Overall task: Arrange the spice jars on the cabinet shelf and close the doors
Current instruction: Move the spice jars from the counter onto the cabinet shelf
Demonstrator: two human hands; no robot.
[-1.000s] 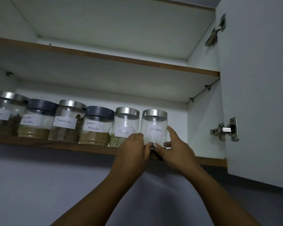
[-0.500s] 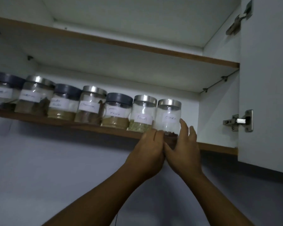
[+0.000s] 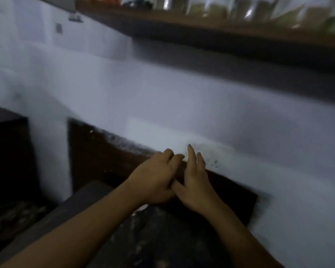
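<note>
Head view, heavily motion-blurred. Spice jars (image 3: 217, 6) sit along the front edge of the cabinet shelf (image 3: 201, 24), tops cut off (labels unreadable). Left hand (image 3: 155, 180) loosely curled, empty; right hand (image 3: 195, 182) fingers extended, empty, touching the left above the dark counter (image 3: 89, 198).

Two bare forearms enter from the lower edge. No sleeve, cuff or glove shows on either arm up to the frame edge. No watch, bracelet or band at either wrist. Left hand (image 3: 158, 177): bare, no ring visible on the fingers that show. Right hand (image 3: 196, 182): bare, slender fingers, no ring visible; a fingernail at the tip of the longest finger looks dark, though motion blur prevents confirming polish. Finer detail is not legible.
</note>
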